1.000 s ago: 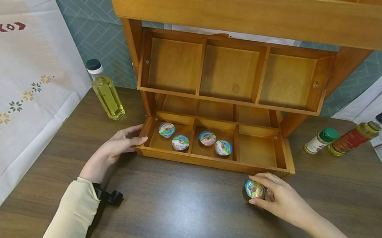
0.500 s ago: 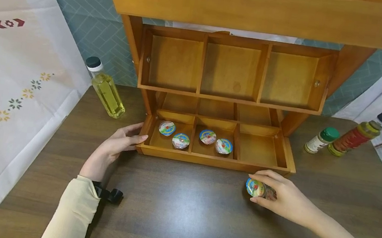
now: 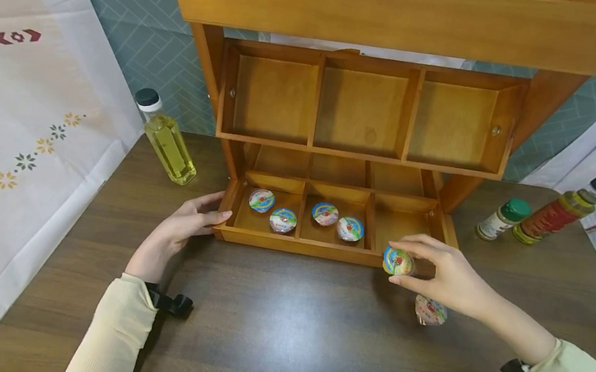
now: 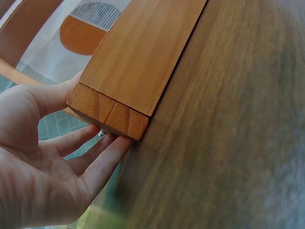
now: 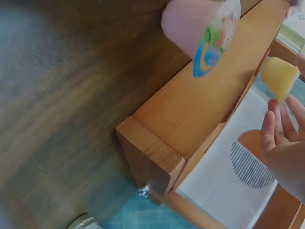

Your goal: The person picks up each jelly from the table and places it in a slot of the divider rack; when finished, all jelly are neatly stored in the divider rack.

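In the head view my right hand (image 3: 452, 275) pinches a small yellow jelly cup (image 3: 397, 261) by its sides, foil lid up, above the front board by the right compartment. The right wrist view shows this yellow jelly cup (image 5: 279, 77) between fingers and thumb. A pink jelly cup (image 3: 430, 311) lies tilted on the table below that hand. My left hand (image 3: 177, 227) touches the left end of the wooden rack (image 3: 290, 246), thumb on its rim and fingers against the outer side. Two jelly cups (image 3: 261, 201) sit in the left compartment, and two jelly cups (image 3: 325, 214) in the middle one.
The rack's middle tier (image 3: 361, 109) and top tier (image 3: 411, 15) overhang the lower tray. An oil bottle (image 3: 170, 147) stands left of the rack. To its right are a green-capped jar (image 3: 503, 219) and a red-labelled bottle (image 3: 556, 217). All stand on a brown wooden table (image 3: 278, 334).
My right hand has lifted the yellow jelly cup from the table and moved up toward the tray. The pink jelly cup stays behind, now uncovered. My left hand has not moved.
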`<state>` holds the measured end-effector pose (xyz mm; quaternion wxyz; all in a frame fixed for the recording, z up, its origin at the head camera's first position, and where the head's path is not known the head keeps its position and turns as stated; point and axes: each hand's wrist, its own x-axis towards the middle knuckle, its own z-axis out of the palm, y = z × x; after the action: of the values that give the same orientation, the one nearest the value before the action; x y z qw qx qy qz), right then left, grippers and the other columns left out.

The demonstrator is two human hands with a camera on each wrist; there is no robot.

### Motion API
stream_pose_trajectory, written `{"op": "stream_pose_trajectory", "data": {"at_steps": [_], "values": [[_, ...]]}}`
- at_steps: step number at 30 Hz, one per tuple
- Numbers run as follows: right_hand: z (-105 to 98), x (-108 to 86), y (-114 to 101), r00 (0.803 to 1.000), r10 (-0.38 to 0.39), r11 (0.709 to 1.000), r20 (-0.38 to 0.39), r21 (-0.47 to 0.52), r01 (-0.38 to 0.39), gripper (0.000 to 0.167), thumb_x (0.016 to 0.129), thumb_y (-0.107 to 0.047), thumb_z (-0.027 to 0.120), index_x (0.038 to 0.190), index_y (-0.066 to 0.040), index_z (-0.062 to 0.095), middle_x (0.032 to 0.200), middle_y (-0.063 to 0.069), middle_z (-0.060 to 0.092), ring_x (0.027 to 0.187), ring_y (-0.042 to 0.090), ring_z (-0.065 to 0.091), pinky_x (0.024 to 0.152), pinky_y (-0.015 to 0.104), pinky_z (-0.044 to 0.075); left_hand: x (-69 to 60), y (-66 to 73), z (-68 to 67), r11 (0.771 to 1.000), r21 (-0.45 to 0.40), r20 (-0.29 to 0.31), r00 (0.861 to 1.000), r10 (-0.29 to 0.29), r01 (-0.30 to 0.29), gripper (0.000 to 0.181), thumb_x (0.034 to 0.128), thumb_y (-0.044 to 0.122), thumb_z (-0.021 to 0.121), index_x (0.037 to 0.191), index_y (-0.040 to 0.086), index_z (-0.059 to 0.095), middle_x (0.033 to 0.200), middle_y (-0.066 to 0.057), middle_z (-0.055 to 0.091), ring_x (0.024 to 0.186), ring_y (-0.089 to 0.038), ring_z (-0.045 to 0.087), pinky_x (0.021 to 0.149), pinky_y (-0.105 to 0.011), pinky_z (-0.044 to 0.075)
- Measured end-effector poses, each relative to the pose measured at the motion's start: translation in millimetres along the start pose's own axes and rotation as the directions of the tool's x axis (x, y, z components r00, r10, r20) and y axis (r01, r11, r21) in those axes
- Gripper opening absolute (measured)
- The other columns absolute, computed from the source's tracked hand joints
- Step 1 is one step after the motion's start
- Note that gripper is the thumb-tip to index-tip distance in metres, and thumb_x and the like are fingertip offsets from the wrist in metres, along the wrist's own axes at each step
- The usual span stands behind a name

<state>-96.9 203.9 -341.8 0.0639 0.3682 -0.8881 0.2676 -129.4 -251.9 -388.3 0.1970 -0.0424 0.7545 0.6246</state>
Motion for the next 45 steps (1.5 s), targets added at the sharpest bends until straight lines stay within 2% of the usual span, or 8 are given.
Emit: {"op": "stream_pose_trajectory", "data": {"at_steps": [4, 8, 14, 18, 26, 32, 39, 45], "values": [[0.0, 12.4, 5.2, 0.999, 0.025, 1.0, -0.03, 0.005, -0.025, 0.052, 0.07, -0.019, 0.083, 0.117, -0.01, 0.065, 0.112, 0.002, 0.062, 0.094, 0.019, 0.062, 0.072, 0.033, 0.052, -0.2, 0.3, 0.2, 1.0, -0.002, 0.003, 1.0, -0.001, 0.001, 0.071, 0.0917, 0.023, 0.06, 0.149, 0.008, 0.021, 0.154, -0.011, 0.017, 0.127, -0.032, 0.037, 0.105, -0.053, 0.03], [3.3, 22.3, 12.2, 0.994, 0.106, 0.994, -0.042, 0.01, -0.105, 0.049, 0.073, -0.02, 0.081, 0.117, -0.008, 0.065, 0.112, 0.005, 0.062, 0.095, 0.024, 0.062, 0.076, 0.042, 0.051, -0.4, 1.0, 0.9, 1.0, -0.002, 0.004, 1.0, -0.001, 0.001, 0.071, 0.0918, 0.022, 0.06, 0.149, 0.008, 0.021, 0.154, -0.011, 0.016, 0.128, -0.033, 0.036, 0.105, -0.053, 0.03], [12.4, 32.4, 23.0, 0.964, 0.258, 0.966, -0.057, 0.022, -0.257, 0.047, 0.078, -0.025, 0.077, 0.119, -0.004, 0.063, 0.112, 0.012, 0.062, 0.091, 0.029, 0.062, 0.075, 0.044, 0.052, 0.0, 1.5, 1.5, 1.0, -0.004, 0.008, 1.0, 0.008, -0.008, 0.071, 0.0917, 0.022, 0.06, 0.149, 0.008, 0.021, 0.153, -0.012, 0.019, 0.127, -0.033, 0.037, 0.106, -0.053, 0.029], [16.0, 37.5, 32.1, 0.948, 0.316, 0.949, -0.04, 0.017, -0.316, 0.049, 0.081, -0.028, 0.074, 0.121, -0.002, 0.061, 0.115, 0.016, 0.06, 0.092, 0.034, 0.06, 0.077, 0.047, 0.051, 1.0, 0.7, 2.2, 1.0, -0.013, 0.005, 1.0, 0.01, -0.01, 0.071, 0.0914, 0.022, 0.06, 0.149, 0.008, 0.022, 0.153, -0.013, 0.02, 0.127, -0.033, 0.037, 0.106, -0.053, 0.029], [26.3, 49.3, 55.7, 0.937, 0.349, 0.936, 0.03, -0.056, -0.347, 0.054, 0.083, -0.028, 0.072, 0.125, 0.002, 0.056, 0.112, 0.018, 0.059, 0.089, 0.029, 0.056, 0.072, 0.042, 0.048, 2.3, -0.4, 4.8, 1.0, -0.023, -0.003, 1.0, 0.002, -0.002, 0.068, 0.0914, 0.02, 0.06, 0.148, 0.007, 0.024, 0.153, -0.011, 0.021, 0.125, -0.033, 0.039, 0.105, -0.053, 0.03], [29.7, 52.7, 58.5, 0.918, 0.389, 0.921, 0.078, -0.056, -0.386, 0.053, 0.084, -0.025, 0.069, 0.128, 0.0, 0.054, 0.118, 0.019, 0.057, 0.082, 0.026, 0.053, 0.07, 0.039, 0.045, 2.2, 0.7, 5.6, 1.0, -0.018, 0.001, 1.0, 0.003, -0.003, 0.068, 0.0914, 0.02, 0.06, 0.148, 0.007, 0.024, 0.153, -0.012, 0.021, 0.124, -0.032, 0.04, 0.105, -0.053, 0.031], [26.7, 52.8, 57.0, 0.921, 0.382, 0.923, 0.072, -0.071, -0.377, 0.057, 0.083, -0.03, 0.07, 0.13, -0.002, 0.052, 0.128, 0.023, 0.051, 0.112, 0.044, 0.05, 0.09, 0.058, 0.041, 0.3, 2.2, 3.4, 1.0, -0.016, -0.015, 1.0, -0.005, 0.005, 0.068, 0.0908, 0.02, 0.061, 0.148, 0.008, 0.025, 0.153, -0.011, 0.02, 0.125, -0.032, 0.039, 0.104, -0.051, 0.032], [19.9, 47.2, 51.7, 0.935, 0.349, 0.935, 0.056, -0.082, -0.344, 0.053, 0.085, -0.034, 0.069, 0.125, -0.002, 0.056, 0.125, 0.02, 0.053, 0.117, 0.044, 0.047, 0.093, 0.06, 0.038, -2.2, 2.9, 0.8, 1.0, -0.009, -0.02, 1.0, -0.007, 0.007, 0.07, 0.0908, 0.022, 0.061, 0.148, 0.008, 0.025, 0.154, -0.011, 0.019, 0.127, -0.033, 0.037, 0.105, -0.052, 0.031]]}}
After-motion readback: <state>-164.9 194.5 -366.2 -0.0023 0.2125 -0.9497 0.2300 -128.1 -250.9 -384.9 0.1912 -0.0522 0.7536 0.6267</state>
